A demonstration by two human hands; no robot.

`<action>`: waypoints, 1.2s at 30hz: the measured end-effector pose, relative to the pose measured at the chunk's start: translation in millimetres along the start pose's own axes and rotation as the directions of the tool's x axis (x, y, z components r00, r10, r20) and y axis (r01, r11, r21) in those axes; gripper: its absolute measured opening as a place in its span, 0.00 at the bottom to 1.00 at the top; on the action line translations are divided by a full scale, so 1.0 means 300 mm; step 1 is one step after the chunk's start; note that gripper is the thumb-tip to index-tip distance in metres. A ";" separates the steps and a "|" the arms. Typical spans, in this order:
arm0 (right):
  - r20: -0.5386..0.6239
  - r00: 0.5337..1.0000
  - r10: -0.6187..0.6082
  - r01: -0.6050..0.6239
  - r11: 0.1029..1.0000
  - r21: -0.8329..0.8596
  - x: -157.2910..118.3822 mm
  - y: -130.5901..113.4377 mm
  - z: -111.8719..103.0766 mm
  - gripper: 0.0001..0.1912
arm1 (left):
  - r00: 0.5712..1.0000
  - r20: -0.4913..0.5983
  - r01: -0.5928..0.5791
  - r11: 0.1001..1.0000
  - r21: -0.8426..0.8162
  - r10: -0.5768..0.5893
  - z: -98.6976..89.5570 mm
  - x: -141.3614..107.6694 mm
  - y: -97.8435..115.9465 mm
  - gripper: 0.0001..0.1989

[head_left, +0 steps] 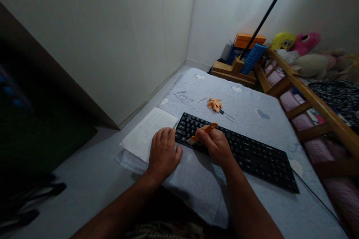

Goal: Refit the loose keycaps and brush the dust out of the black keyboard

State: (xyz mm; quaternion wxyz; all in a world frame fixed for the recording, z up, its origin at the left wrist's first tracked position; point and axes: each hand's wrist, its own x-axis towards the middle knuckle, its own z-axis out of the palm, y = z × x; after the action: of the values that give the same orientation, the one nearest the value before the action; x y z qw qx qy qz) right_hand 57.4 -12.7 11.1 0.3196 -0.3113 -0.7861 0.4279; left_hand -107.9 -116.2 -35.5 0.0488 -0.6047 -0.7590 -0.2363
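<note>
A black keyboard (252, 152) lies slantwise on the cloth-covered table. My right hand (215, 145) is closed around an orange-handled brush (211, 127), whose pale bristles point down at the keys near the keyboard's left end. At that same end rests my left hand (165, 153), palm down, with its fingers stretched out and the thumb apart. Its fingertips are by the keyboard's left edge, over a white paper sheet (143, 132); whether they press on the keyboard I cannot tell.
Beyond the keyboard lie a crumpled orange cloth (215, 104), a small tool with two metal prongs (227, 115) and a cotton swab (202, 99). A cable (314, 194) runs off the keyboard's right end. A wooden bed rail (316, 99) borders the right; a pale cabinet (134, 37) stands left.
</note>
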 end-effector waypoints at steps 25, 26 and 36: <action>0.103 0.988 -0.114 0.116 0.993 -0.006 -0.005 0.001 0.002 0.16 | 0.997 -0.070 -0.029 0.998 -0.055 0.025 0.010 -0.003 -0.009 0.24; 0.099 0.990 -0.102 0.100 0.995 0.017 -0.006 0.000 0.000 0.16 | 0.997 -0.071 -0.028 0.998 -0.053 0.024 0.010 -0.003 -0.009 0.24; -0.094 0.965 -0.245 0.217 0.945 -0.243 0.022 0.049 0.037 0.13 | 0.995 -0.094 -0.039 0.998 -0.055 0.034 0.016 -0.008 -0.014 0.25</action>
State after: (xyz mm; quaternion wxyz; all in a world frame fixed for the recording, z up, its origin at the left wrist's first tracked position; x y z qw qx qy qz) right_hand 48.2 -6.4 -4.9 0.3769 -0.2777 -0.8404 0.2732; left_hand -110.2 -117.0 -42.0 0.0713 -0.6079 -0.7377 -0.2850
